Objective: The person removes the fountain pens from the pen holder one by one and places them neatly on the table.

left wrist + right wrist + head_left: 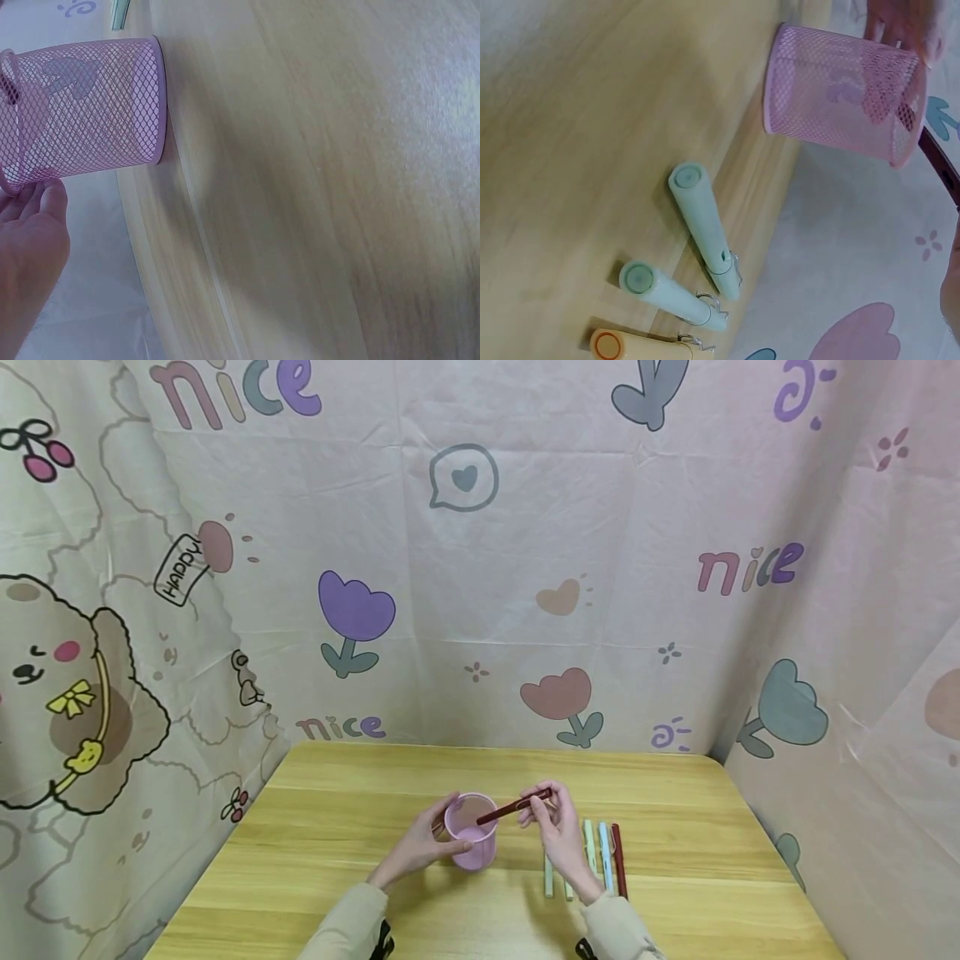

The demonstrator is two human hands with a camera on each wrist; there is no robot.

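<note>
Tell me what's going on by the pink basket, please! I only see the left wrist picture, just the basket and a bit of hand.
Observer: The right hand pinches a dark red pen, slanted with its tip over the pink mesh cup.
Operator: Are there more pens?
Observer: Yes. Several lie side by side on the table, right of the cup: pale green, light blue and another dark red one.
Operator: Is anything inside the cup?
Observer: The head view shows only its pink bottom.
</note>
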